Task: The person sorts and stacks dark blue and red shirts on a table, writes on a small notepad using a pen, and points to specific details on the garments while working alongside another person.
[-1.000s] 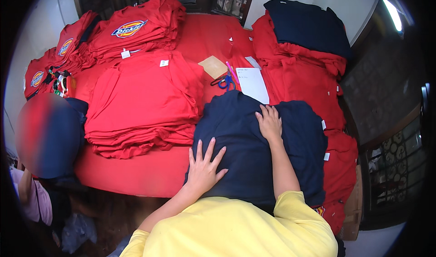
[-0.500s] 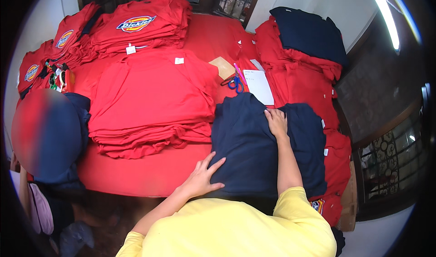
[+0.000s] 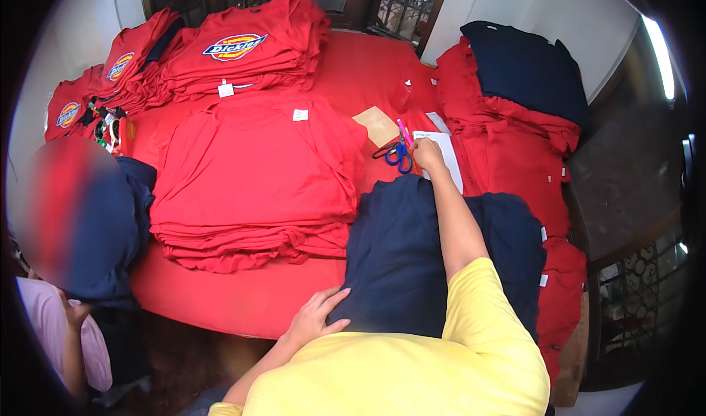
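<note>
A broad red cloth-covered table (image 3: pixel 213 291) is spreading out around a soft navy fabric garment pile (image 3: pixel 397 254), which is lying right before the person. A thick stack of folded red fabric shirts (image 3: pixel 254 169) is sitting just left of the navy pile. A rectangular white paper sheet (image 3: pixel 448 158) is lying just beyond it. The right hand (image 3: pixel 426 155) has been leaving the navy pile and is now hovering over this sheet beside a slim pink pen (image 3: pixel 404 130), fingers curling; whether it is gripping anything, I cannot tell. So only the left hand (image 3: pixel 318 317) is resting on the pile's near left edge, fingers loosely spreading, gripping nothing visible. Far left beyond the pile, a small red container (image 3: pixel 128 134) is holding jumbled small items, too small to identify. Blue-handled metal scissors (image 3: pixel 399 158) are lying just beyond the pile.
</note>
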Action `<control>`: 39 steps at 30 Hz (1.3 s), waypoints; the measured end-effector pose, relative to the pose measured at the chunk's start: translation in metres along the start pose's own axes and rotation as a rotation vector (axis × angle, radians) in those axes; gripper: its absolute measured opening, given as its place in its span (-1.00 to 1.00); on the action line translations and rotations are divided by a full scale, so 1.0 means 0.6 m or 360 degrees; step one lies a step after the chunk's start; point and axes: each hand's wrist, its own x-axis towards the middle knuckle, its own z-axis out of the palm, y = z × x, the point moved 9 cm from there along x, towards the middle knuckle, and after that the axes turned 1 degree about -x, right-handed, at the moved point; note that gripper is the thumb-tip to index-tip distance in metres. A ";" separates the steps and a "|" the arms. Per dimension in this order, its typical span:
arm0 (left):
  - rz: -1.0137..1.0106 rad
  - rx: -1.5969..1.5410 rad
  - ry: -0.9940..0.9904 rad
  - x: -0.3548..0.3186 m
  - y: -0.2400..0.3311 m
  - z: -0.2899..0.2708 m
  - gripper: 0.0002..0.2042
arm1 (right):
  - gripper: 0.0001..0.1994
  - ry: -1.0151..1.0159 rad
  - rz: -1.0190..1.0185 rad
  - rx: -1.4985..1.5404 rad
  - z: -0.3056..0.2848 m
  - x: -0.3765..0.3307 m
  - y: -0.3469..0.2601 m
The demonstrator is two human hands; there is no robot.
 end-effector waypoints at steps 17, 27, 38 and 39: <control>-0.0234 -0.0091 0.0185 0.015 -0.025 -0.004 -0.49 | -0.73 0.0412 0.0205 -0.0102 0.019 0.002 0.018; -0.0287 -0.0144 0.0094 0.015 -0.028 -0.002 -0.48 | -0.69 0.0289 -0.0054 0.0155 0.040 0.028 -0.014; 0.0064 0.0209 0.1068 0.028 0.013 -0.215 -0.79 | -0.65 0.0193 0.0006 0.0195 0.082 0.048 0.040; 0.0077 0.0317 0.1290 0.025 0.011 -0.279 -0.82 | -0.65 0.0207 -0.0002 0.0222 0.082 0.049 0.040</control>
